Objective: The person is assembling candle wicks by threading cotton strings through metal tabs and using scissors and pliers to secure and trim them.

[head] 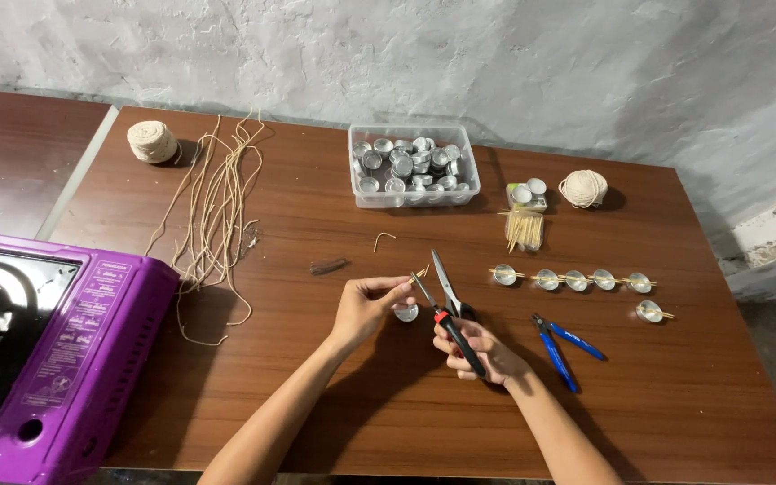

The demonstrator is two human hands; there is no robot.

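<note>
- Purple stove (pixel 92 350) at left edge of table (pixel 334 395); white printed label panel on its top right face, rectangular, text too small to tell.
- Clear plastic tub (pixel 413 166) at table's far middle, full of small silver metal cups, piled loose.
- Right of tub: small clear packet (pixel 526 194) with two silver cups on it; just in front, bundle of wooden sticks (pixel 524 229).
- Twine ball (pixel 583 189) right of packet; second twine ball (pixel 152 141) at far left corner.
- Loose cut strings (pixel 213 202) lie beside left ball, running toward stove.
- Row of five silver cups (pixel 573 279) with sticks across tops, right of centre; sixth cup (pixel 649 312) just below row's right end.
- Blue-handled pliers (pixel 559 346) on table, near right hand.
- Left hand (pixel 368 305): fingers pinched shut on short wick piece (pixel 421 271), held above a silver cup (pixel 406 313).
- Right hand (pixel 482 350): closed round scissors (pixel 446 305), black-and-red handles; blades parted, tips at wick piece.
- Short string bit (pixel 383 239) and dark scrap (pixel 328 266) lie apart on table, mid-left.
</note>
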